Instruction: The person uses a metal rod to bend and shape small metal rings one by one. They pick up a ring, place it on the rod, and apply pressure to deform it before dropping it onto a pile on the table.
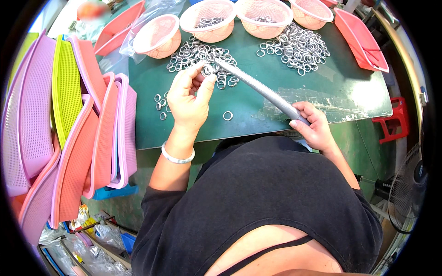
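1. Pinching a small silvery metal ring point(207, 70) in the head view, the left hand point(189, 94) has thumb and fingertips nearly together.
2. Fingers of the right hand point(315, 126) curl around the thick end of a long tapered grey rod point(264, 90).
3. Its long axis slants up-left; the thin tip sits just beside the ring, contact unclear.

Bright light leaves white glare on the green table point(340, 87) — fisheye distortion bends the edges.
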Available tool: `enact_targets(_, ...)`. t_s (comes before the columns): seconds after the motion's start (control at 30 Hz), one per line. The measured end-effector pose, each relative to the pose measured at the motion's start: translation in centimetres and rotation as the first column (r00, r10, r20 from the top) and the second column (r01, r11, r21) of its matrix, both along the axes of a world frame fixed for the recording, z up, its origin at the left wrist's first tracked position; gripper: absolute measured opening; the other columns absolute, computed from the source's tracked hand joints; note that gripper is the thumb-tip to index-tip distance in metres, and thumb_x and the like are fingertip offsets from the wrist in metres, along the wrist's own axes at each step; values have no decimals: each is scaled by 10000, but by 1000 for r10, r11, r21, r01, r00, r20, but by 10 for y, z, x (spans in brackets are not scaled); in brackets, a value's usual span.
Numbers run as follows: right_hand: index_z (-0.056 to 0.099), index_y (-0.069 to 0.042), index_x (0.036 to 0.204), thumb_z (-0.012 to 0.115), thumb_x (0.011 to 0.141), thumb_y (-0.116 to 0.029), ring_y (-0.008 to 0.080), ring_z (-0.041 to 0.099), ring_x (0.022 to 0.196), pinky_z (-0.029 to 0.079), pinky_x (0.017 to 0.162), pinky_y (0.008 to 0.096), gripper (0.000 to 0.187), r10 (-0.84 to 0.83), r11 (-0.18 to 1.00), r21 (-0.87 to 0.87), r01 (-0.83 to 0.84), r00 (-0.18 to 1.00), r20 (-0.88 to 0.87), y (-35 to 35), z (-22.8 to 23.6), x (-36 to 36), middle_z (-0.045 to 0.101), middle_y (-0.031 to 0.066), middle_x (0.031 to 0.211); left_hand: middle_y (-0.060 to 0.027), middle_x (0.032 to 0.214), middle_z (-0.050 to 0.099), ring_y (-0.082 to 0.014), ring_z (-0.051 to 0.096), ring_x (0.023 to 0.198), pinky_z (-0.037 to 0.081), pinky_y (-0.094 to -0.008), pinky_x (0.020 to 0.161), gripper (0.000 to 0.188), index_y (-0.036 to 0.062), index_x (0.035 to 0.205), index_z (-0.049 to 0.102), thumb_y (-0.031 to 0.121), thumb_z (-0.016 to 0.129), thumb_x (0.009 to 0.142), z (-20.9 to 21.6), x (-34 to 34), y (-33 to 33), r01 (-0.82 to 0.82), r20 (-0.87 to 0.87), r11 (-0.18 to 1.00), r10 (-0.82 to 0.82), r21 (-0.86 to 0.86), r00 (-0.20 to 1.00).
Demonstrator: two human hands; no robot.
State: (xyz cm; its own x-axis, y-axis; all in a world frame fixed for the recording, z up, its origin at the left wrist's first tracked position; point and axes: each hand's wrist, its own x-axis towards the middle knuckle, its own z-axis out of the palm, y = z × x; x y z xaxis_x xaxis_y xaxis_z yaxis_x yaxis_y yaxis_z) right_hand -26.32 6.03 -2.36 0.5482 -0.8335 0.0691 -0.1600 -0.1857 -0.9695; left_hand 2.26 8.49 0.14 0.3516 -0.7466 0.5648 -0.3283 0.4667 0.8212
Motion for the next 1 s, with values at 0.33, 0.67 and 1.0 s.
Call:
enact_targets(0.33,510,17,1040,612,783,-42,87,538,786,422,716,224,284,6,1000,-1,-6,1000,-17,1,2,0,586,47,842,-44,811,543,-66,521,661,450,-181,561,265,-58,981,598,-19,683,733,3,-4,0,10,4,999,-10,-34,1000)
enact_targets(0.67,515,16,1034,614,783,-53,85,534,762,420,697,222,278,1,1000,-25,-2,999,-41,0,1,-1,583,41,823,-22,743,534,-49,482,586,420,-170,497,223,-18,862,604,37,732,688,7,-5,2,-106,105,994,103,24,989)
enact_targets(1.0,516,17,1036,614,783,-52,86,538,787,422,712,225,280,3,1000,-3,-3,1000,-17,0,0,-1,580,38,837,-26,739,547,-48,488,577,422,-170,493,224,-18,876,599,45,721,699,9,-6,4,-117,110,990,107,82,988)
